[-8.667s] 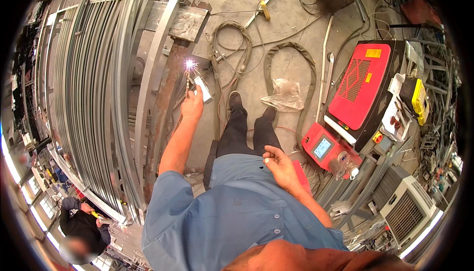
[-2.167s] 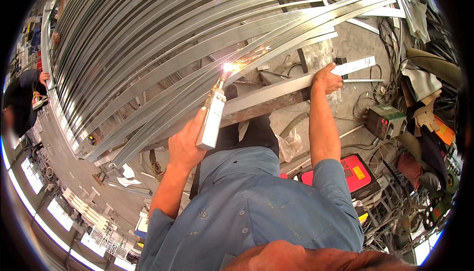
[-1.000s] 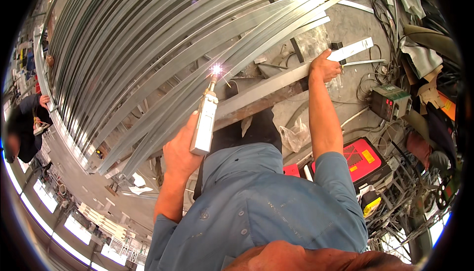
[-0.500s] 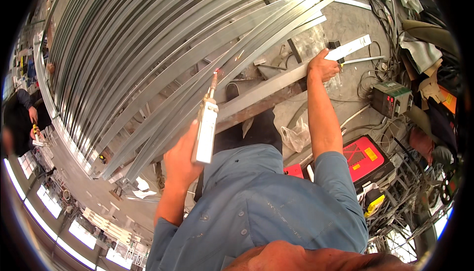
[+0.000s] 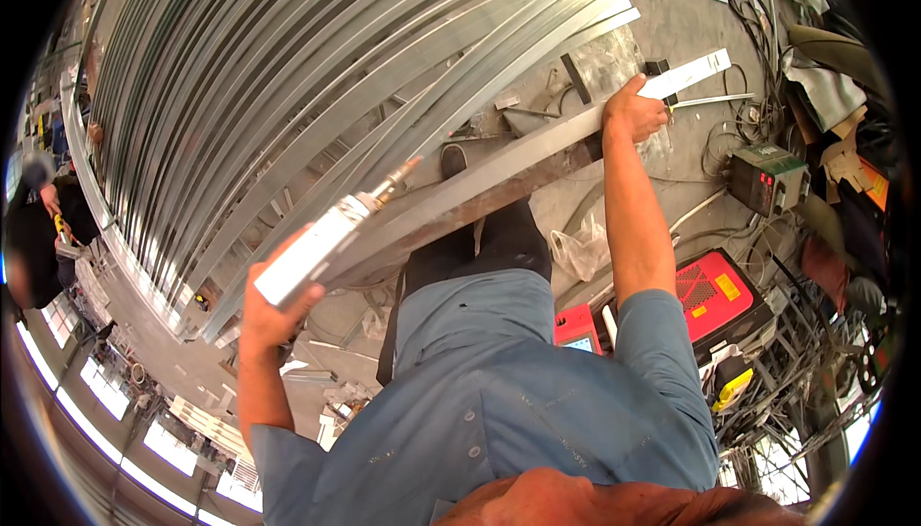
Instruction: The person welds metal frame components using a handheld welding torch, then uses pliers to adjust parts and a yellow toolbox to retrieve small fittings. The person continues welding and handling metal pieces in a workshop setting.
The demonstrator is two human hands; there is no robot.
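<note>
My left hand (image 5: 275, 310) is closed round a white, boxy welding gun (image 5: 321, 246). Its narrow brass-coloured nozzle points up and to the right, over the metal lengths. At the right, my right hand (image 5: 633, 112) grips a long grey rectangular metal tube (image 5: 518, 163) close to its far end. This tube slants across in front of my legs, its far end brighter and whiter. The near end runs down to the left, partly behind the gun and my left hand. The nozzle tip appears apart from the held tube.
Many long metal profiles (image 5: 288, 75) lie side by side at the upper left. A green-cased box (image 5: 767, 179) with a red display stands among cables on the right. Nearer are a red machine (image 5: 710, 291) and a clear plastic bag (image 5: 580, 248). A co-worker (image 5: 48, 229) holds a yellow tool far left.
My left hand has moved left with the welding gun, and the nozzle has swung from upright to slanting right. My right hand and the tube's far end have shifted slightly up and right.
</note>
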